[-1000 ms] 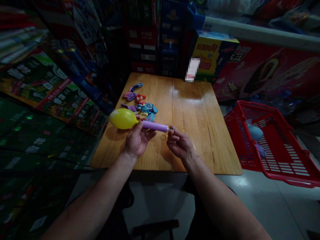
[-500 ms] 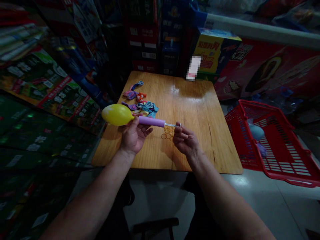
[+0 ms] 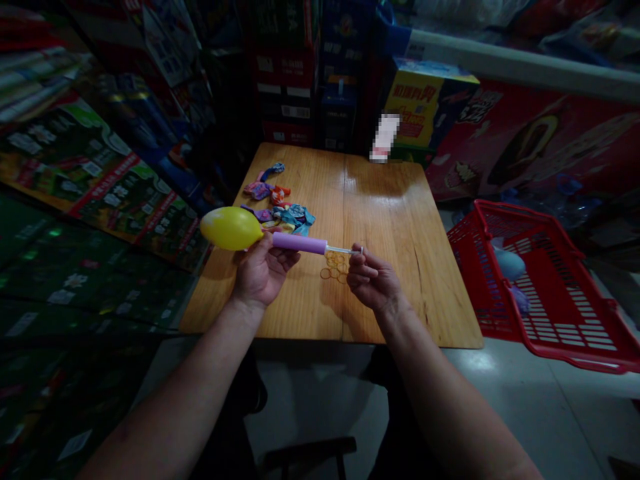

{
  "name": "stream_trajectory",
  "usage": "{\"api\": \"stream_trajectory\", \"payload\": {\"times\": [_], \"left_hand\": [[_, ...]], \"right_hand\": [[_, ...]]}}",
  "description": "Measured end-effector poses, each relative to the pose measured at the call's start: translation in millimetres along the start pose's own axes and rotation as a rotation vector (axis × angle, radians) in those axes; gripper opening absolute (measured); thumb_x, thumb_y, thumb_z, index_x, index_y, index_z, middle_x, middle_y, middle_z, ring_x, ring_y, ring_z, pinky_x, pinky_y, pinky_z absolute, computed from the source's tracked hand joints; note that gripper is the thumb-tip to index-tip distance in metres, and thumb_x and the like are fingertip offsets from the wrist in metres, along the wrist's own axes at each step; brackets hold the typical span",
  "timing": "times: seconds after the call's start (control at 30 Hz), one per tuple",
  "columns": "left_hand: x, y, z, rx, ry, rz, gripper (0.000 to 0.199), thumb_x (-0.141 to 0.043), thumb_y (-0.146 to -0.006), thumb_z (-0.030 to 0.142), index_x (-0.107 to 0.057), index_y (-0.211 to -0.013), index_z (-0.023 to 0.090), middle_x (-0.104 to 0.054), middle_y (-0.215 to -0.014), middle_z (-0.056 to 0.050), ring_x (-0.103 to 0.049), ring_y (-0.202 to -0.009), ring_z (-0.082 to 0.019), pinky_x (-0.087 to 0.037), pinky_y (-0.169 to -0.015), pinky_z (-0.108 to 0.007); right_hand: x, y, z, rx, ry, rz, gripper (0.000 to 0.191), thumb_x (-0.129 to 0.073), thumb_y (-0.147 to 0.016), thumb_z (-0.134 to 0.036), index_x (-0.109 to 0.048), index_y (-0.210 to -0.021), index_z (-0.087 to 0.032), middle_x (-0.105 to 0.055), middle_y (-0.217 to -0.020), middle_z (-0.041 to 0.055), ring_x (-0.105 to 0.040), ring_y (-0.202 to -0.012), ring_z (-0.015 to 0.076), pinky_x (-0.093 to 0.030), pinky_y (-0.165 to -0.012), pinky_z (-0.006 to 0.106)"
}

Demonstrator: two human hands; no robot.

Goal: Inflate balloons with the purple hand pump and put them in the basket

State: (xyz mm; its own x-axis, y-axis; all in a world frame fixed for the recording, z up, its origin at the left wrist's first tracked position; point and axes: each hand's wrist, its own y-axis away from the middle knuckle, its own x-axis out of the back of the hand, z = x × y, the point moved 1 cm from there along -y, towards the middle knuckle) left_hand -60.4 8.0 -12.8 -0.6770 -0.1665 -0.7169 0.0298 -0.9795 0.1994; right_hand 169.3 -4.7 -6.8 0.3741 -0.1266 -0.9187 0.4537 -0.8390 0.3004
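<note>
A partly inflated yellow balloon [image 3: 231, 228] sits on the nozzle end of a purple balloon pump [image 3: 301, 243], which lies level above the table. My left hand [image 3: 261, 270] pinches the balloon's neck at the nozzle, its fingers curled under the pump's barrel. With closed fingers, my right hand [image 3: 373, 277] grips the handle end of the pump's thin rod, which is partly drawn out. Beneath the pump, several yellowish rubber bands [image 3: 334, 267] lie on the wooden table [image 3: 390, 227]. Uninflated patterned balloons [image 3: 295, 217] lie behind the left hand.
On the floor to the right stands a red basket [image 3: 555, 347] with a light blue balloon [image 3: 510, 265] and a purple one inside. Stacked cartons [image 3: 287, 93] line the table's far side, and green boxes [image 3: 65, 280] rise on the left. A stool [image 3: 310, 453] shows below.
My left hand has shifted slightly left with the balloon and pump barrel. A little more of the pump's rod shows, and the right hand is nearly where it was.
</note>
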Motion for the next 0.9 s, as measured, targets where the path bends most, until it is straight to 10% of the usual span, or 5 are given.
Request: {"api": "stream_trajectory", "payload": {"times": [0.9], "left_hand": [[-2.7,10,-21,0.088,-0.003,-0.018,0.025,-0.066,-0.088,0.034,-0.064,-0.109,0.021,-0.074,-0.094,-0.005,-0.072,-0.084,-0.019,-0.059,-0.076,-0.033]], "right_hand": [[0,-8,27,-0.021,0.042,0.02,0.009,-0.052,-0.096,-0.016,-0.06,-0.098,-0.016,-0.057,-0.067,-0.0062,-0.031,-0.039,0.0003,-0.034,-0.042,0.011]]}}
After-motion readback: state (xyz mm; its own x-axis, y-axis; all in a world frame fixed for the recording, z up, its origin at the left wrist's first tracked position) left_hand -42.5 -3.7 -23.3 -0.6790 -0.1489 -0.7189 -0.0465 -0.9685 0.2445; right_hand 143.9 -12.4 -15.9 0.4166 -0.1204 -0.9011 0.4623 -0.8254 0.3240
